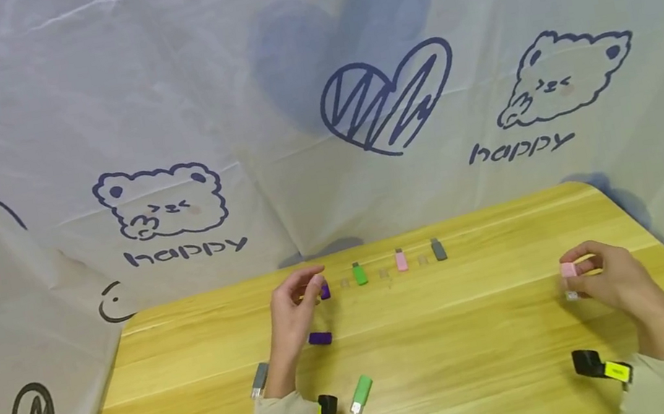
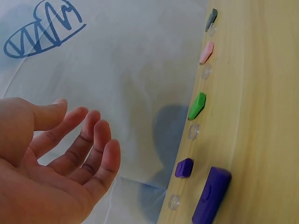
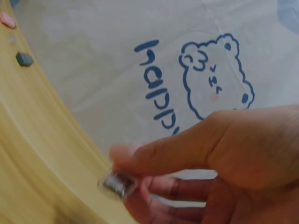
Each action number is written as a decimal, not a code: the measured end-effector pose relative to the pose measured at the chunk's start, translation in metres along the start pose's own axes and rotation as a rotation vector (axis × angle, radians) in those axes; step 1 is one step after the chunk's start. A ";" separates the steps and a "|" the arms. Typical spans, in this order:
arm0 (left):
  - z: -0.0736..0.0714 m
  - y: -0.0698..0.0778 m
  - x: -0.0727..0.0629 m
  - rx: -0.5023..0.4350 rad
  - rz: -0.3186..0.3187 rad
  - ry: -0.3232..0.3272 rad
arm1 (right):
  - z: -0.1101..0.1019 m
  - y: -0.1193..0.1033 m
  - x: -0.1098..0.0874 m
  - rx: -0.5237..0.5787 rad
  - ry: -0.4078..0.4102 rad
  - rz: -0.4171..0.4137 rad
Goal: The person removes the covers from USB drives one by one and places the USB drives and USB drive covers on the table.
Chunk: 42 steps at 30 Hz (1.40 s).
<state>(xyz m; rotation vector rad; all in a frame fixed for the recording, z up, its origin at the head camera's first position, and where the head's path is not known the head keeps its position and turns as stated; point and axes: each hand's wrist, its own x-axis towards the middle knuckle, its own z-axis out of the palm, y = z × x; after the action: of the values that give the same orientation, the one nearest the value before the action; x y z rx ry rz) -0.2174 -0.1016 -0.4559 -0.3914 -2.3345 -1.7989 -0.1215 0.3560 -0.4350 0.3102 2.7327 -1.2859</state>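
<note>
My right hand [image 1: 615, 280] pinches a pink USB stick [image 1: 569, 270] above the right side of the table. Its metal plug [image 3: 117, 185] points down and shows below the thumb in the right wrist view. My left hand [image 1: 292, 309] hovers near the back row with loosely bent fingers and holds nothing. Beside it are a small purple piece [image 2: 184, 168], partly hidden in the head view, and a purple stick [image 1: 320, 338]. Near the left forearm lie a grey USB stick [image 1: 260, 376] and a green USB stick [image 1: 362, 394].
Along the table's [image 1: 495, 355] back edge stand a green stick [image 1: 359, 274], a pink stick [image 1: 402, 260] and a grey stick [image 1: 439, 249], with small clear pieces [image 2: 193, 131] between them. A printed cloth [image 1: 290, 192] hangs behind the table.
</note>
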 end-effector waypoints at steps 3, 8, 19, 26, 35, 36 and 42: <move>0.003 0.001 0.000 -0.036 -0.006 -0.024 | 0.003 -0.008 -0.002 0.041 0.040 -0.027; 0.010 0.003 -0.001 -0.073 -0.006 -0.087 | 0.013 -0.022 -0.001 0.097 0.071 -0.051; 0.026 0.006 -0.005 -0.097 -0.021 -0.178 | 0.043 -0.053 0.007 0.220 0.096 -0.170; 0.036 0.011 -0.007 -0.148 -0.015 -0.229 | 0.058 -0.072 0.010 0.274 0.079 -0.192; 0.042 0.014 -0.009 -0.139 -0.012 -0.251 | 0.074 -0.091 0.011 0.344 0.048 -0.205; 0.042 0.014 -0.009 -0.135 -0.018 -0.249 | 0.076 -0.092 0.011 0.354 0.044 -0.210; 0.041 0.016 -0.010 -0.132 -0.044 -0.246 | 0.091 -0.100 0.014 0.404 0.017 -0.237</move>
<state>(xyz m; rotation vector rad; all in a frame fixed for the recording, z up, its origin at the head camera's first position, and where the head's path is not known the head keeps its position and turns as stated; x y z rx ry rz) -0.2022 -0.0597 -0.4546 -0.6174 -2.4036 -2.0372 -0.1574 0.2256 -0.4200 0.0254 2.5618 -1.9068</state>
